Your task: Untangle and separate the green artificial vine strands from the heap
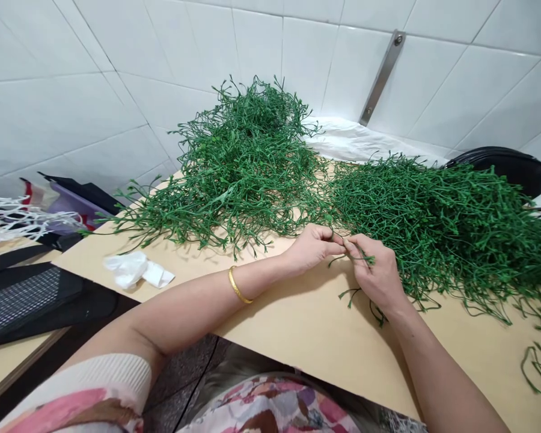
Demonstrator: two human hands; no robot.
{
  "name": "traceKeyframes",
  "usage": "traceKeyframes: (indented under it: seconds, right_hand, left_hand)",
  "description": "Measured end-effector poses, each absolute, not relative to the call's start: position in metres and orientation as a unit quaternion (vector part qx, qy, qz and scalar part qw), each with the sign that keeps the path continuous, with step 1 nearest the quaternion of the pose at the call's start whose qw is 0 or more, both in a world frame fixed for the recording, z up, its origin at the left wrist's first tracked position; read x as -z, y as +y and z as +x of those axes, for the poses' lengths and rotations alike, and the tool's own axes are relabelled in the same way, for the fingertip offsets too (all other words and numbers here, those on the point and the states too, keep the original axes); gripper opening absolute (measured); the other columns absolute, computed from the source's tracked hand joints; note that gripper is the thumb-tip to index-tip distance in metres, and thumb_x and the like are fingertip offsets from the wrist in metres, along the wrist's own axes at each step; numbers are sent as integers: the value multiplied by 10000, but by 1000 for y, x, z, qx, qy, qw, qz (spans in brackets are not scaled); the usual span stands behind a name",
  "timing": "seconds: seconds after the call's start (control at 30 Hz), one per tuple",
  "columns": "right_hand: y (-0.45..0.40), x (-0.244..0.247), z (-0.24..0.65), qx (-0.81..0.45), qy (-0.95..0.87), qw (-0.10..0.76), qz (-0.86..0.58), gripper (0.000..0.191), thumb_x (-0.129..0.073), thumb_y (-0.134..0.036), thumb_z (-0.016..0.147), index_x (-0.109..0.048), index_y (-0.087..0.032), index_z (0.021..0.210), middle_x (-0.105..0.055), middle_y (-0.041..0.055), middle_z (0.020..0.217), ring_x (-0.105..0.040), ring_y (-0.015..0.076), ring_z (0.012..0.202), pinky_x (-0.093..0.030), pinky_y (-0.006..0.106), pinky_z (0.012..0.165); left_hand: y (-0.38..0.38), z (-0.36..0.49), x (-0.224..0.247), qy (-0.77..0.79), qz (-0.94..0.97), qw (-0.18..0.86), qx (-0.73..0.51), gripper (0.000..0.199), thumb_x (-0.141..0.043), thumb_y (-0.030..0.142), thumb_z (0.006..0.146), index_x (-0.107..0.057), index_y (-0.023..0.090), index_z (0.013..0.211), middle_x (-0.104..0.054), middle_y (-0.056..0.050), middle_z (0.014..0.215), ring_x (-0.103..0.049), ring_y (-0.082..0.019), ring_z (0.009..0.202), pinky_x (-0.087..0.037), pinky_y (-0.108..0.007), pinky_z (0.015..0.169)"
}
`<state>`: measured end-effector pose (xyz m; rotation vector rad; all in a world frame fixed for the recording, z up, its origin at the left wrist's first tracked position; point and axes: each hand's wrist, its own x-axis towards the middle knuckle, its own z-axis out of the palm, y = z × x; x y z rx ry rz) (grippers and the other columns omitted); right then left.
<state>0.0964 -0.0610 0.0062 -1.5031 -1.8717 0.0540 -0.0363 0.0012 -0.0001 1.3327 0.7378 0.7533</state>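
Observation:
My left hand [313,248] and my right hand [373,267] meet fingertip to fingertip over the table, both closed in a pinch. Between them runs a thin green artificial stem [338,257], with small forked tips poking out near the right fingers. Which part each hand grips is partly hidden by the fingers. Just behind my left hand spreads a tall tangled heap of green stems [252,156]. A second, denser pile of green stems [437,216] lies beside and behind my right hand. A few loose stems [379,316] rest below the right wrist.
A crumpled white tissue [135,269] lies on the tan tabletop [279,331] at left. Behind the piles are white plastic sheeting [342,138], a metal wall bracket [382,78] and a black bag [505,165]. White stems [22,219] and a black mesh chair [22,300] stand left.

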Motion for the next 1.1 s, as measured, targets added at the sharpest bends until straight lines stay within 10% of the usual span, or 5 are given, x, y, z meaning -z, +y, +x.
traceKeyframes:
  seconds: [0.23, 0.33, 0.73, 1.1]
  right_hand:
    - [-60, -14, 102, -260, -549, 501, -617, 293, -469, -380, 824, -539, -164, 638, -494, -17, 562, -427, 87, 486, -330, 219, 467]
    - [-59, -16, 114, -175, -515, 547, -636, 271, -497, -382, 809, -563, -160, 669, -477, -18, 578, -426, 87, 499, -345, 225, 482]
    - [-67, -13, 114, 301, -637, 458, -542, 358, -456, -113, 786, -525, -165, 1133, -587, 117, 1042, -528, 227, 1007, -424, 382, 850]
    - [-55, 6, 92, 232, -755, 207, -578, 222, -400, -233, 852, -585, -169, 958, -600, 69, 766, -469, 219, 815, -263, 451, 932]
  left_hand:
    - [-4, -38, -7, 285, 619, 659, -317, 32, -624, 128, 592, -615, 110, 567, -484, 43, 500, -361, -38, 478, -259, -214, 497]
    - [-2, -38, -5, 302, 559, 690, -346, 80, -654, 169, 600, -593, 120, 587, -489, 42, 523, -362, -33, 475, -241, -208, 482]
    - [4, -35, 7, 359, 471, 710, -381, 172, -656, 229, 639, -522, 129, 599, -463, 41, 485, -356, -27, 416, -246, -193, 446]
    - [-2, -34, 6, 289, 480, 747, -358, 229, -579, 259, 730, -441, 142, 591, -439, 46, 470, -340, -23, 401, -201, -185, 423]
